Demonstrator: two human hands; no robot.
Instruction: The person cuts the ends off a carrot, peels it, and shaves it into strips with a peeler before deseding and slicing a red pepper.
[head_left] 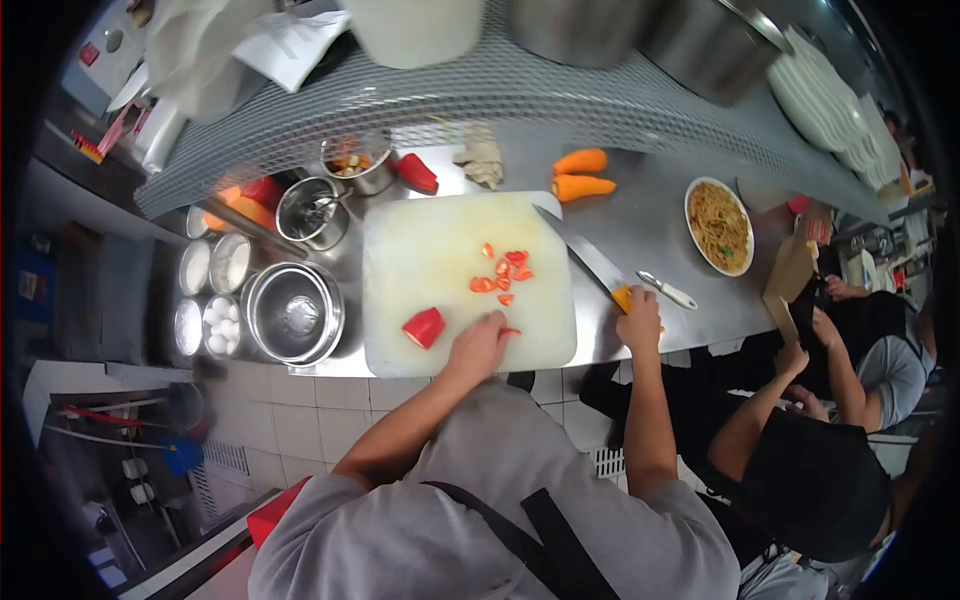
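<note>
My left hand (480, 346) is at the front edge of a white cutting board (420, 250), its fingers closed on a small strip of red pepper (511, 332) that pokes out at the fingertips. Left of it on the board lies a larger chunk of red pepper (424, 328). Several small cut red pieces (503, 272) are scattered farther back. My right hand (640, 322) grips the yellow handle of a large kitchen knife (592, 258). The blade points away to the back left, its tip over the board's back right corner.
Peeled carrots (582, 187), a paring knife (667, 290) and a plate of noodles (719, 228) are on the steel counter to the right. Metal bowls (295, 313) and eggs (221, 325) stand left. A mesh shelf (480, 85) overhangs the back. Co-workers (800, 450) work at right.
</note>
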